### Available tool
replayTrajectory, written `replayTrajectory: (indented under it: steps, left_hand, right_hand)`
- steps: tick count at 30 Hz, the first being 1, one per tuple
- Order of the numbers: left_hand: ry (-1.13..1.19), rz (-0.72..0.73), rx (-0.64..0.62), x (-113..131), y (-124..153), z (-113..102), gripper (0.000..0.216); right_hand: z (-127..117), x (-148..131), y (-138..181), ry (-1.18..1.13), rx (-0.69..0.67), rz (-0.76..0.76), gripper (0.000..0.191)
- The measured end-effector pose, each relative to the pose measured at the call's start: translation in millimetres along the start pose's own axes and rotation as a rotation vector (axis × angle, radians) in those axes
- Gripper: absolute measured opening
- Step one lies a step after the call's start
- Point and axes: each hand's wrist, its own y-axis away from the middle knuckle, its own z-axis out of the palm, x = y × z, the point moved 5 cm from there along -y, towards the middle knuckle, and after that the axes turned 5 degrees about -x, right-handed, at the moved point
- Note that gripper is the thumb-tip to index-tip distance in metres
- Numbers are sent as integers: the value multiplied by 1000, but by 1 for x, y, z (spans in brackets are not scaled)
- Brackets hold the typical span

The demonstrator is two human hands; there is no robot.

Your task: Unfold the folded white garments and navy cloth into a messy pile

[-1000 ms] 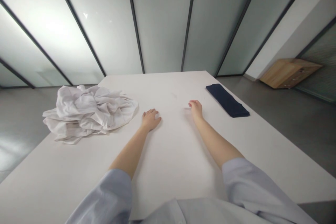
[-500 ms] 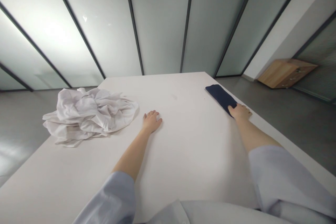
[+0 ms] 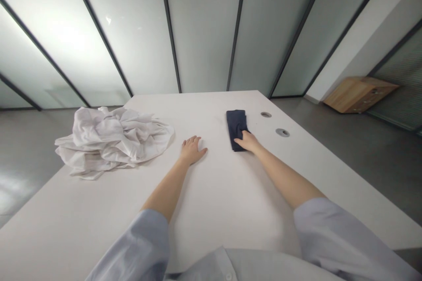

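Observation:
My right hand [image 3: 249,141] grips the near right edge of a dark navy folded cloth [image 3: 235,124], thumb on top and the other fingers hidden beneath or behind it. The cloth is a narrow rectangle right of the table's middle. My left hand [image 3: 191,150] lies flat on the white table [image 3: 211,193] with its fingers spread and nothing in it. To its left sits a crumpled heap of white fabric [image 3: 115,140], apart from the hand.
Two round grommets [image 3: 282,132] are set in the table near its right edge. Frosted glass panels [image 3: 201,30] with dark frames stand beyond the far edge. A wooden drawer cabinet [image 3: 359,92] is on the floor at the right.
My right hand has brought the navy cloth leftward from the table's right edge, uncovering the grommets. My left hand stays almost where it was; the white heap has not moved.

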Motion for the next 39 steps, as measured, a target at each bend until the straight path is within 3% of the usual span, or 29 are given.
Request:
replayTrajectory:
  steps: [5,8,12,15,18,22,25,28,31,33,35,39]
  left_hand:
    - [108,177,31,11,4,-4,85]
    - [112,151,-2,10,1,-2,76]
    - [303,95,0,3,-6,-1,44]
    - [720,-93,70,-15,-12,-1,30]
    - [1255,-361,227,-40,-13,1,29]
    - [1792,-566,363,-55,-11,1,39]
    - [1912,-490,370,-53,-12,-5,55]
    - [1727,-437,471,-53,-11,-10,60]
    - [1127,-452,718,-56,-1,-24,68]
    - [687,-394,783,-49,5,-35,81]
    - [380,-317,691,-40,6,-38,76]
    - [83,-267,270,-30,2,-26,58]
  right_hand:
    - [44,-86,22,-560,-211,-331,40]
    - [50,-99,36,-663,-27,-469,33]
    - [46,-82,37,-628,186,-432,27]
    - [40,-65,29,-629,258,-346,25]
    - [37,-64,27,-574,287,-422,25]
    - [45,-83,38,-361,171,-674,36]
    - [58,-99,47,-116,-11,-752,46]
    - [58,-110,54,74,-53,-710,45]
    - [47,-117,62,185,-17,-641,42]
    - [38,-119,66,226,2,-598,40]
    - [31,-119,67,232,19,-556,36]
    - [29,-114,62,184,-9,-507,35]
